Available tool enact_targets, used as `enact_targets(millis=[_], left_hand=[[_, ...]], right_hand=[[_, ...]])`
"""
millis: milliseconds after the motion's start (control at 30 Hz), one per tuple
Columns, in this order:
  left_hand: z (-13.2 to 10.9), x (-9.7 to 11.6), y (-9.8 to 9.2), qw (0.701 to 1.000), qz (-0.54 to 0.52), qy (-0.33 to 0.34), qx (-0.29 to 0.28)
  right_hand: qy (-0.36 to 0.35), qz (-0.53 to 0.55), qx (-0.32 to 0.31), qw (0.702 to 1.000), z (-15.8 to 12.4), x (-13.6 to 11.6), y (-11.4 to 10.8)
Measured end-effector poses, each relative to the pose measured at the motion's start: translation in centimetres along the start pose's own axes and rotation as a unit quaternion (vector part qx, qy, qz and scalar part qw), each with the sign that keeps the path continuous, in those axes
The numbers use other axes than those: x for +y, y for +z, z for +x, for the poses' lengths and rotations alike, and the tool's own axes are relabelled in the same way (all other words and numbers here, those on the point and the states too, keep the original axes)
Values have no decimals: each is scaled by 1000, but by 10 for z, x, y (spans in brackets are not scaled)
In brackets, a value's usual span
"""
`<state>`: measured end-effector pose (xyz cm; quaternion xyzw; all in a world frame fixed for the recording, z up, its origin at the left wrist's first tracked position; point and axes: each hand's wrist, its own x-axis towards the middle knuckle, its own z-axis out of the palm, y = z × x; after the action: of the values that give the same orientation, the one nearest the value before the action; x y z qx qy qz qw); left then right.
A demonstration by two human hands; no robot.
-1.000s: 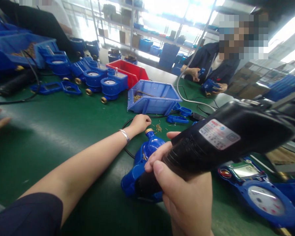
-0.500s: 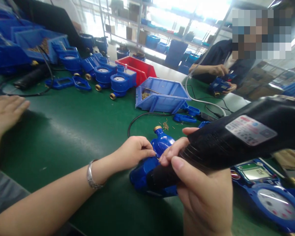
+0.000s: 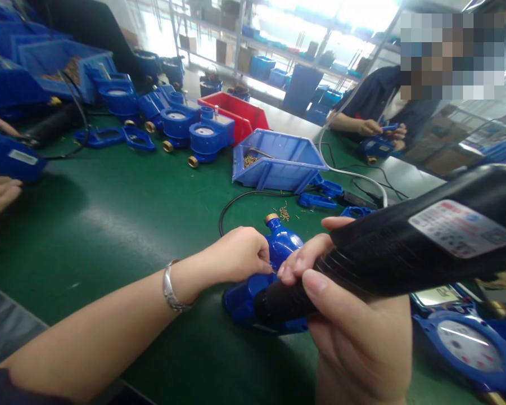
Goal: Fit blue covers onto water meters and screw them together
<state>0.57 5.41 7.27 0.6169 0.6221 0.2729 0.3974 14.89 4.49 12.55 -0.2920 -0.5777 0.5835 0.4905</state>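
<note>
My right hand (image 3: 349,320) is wrapped round a black electric screwdriver (image 3: 405,247), which slants down to the left. Its front end rests over a blue water meter (image 3: 240,304) lying on the green table, hiding part of it. The meter's brass threaded end (image 3: 271,217) points away from me. My left hand (image 3: 247,256), a silver bracelet on the wrist, reaches to the meter's middle with thumb and forefinger pinched. A small brass-coloured glint shows at those fingertips; what they hold is too small to make out.
Loose brass screws (image 3: 284,213) lie beyond the meter, before a blue bin (image 3: 282,169) and a red bin (image 3: 236,112). Several blue meters (image 3: 206,140) stand at the back left. A co-worker's hands hold a blue meter (image 3: 12,157) at left. Another person sits opposite. An opened meter (image 3: 468,343) lies right.
The screwdriver and my right hand have shifted slightly right. My left hand moved a little right, still pinched. At left, a co-worker's blue meter has come into view; the person opposite now holds a blue part.
</note>
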Motion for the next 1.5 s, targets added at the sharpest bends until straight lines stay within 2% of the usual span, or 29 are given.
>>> enact_targets(millis=[167, 333, 467, 533, 633, 700, 733, 800, 900, 1000, 1200, 1400, 1500], left_hand=[[3, -5, 4, 998, -47, -28, -7], [3, -6, 7, 993, -103, -49, -10], [-1, -10, 9, 988, -143, -52, -9], [-6, -13, 12, 986, -158, -53, 17], [-14, -21, 18, 978, -175, -71, 94], [-19, -27, 22, 965, -209, -112, 111], [-22, -29, 23, 956, -243, -136, 92], [-28, -34, 24, 926, -338, -167, 14], [-33, -38, 25, 871, -462, -134, -100], [-34, -41, 25, 844, -509, -96, -142], [-34, -39, 30, 844, -503, -134, -125], [-36, -29, 47, 846, -520, -112, -41], [-37, -27, 52, 846, -520, -118, -10]], right_hand=[[-18, 32, 17, 999, 3, -17, -3], [-117, 5, 80, 990, 12, -40, -17], [-174, -20, 148, 973, 23, -44, -17], [-204, -32, 173, 963, 29, -40, -14], [-227, -33, 190, 955, 39, -30, -9], [-214, -24, 185, 959, 44, -23, -7], [-204, -18, 180, 962, 46, -20, -5], [-182, -10, 172, 968, 49, -15, -2], [-167, -7, 165, 972, 50, -11, 2], [-162, -14, 159, 974, 51, -12, 4], [-94, -34, 152, 983, 57, -11, 10], [3, -30, 189, 981, 51, 9, 15], [-13, -24, 210, 977, 44, 16, 16]])
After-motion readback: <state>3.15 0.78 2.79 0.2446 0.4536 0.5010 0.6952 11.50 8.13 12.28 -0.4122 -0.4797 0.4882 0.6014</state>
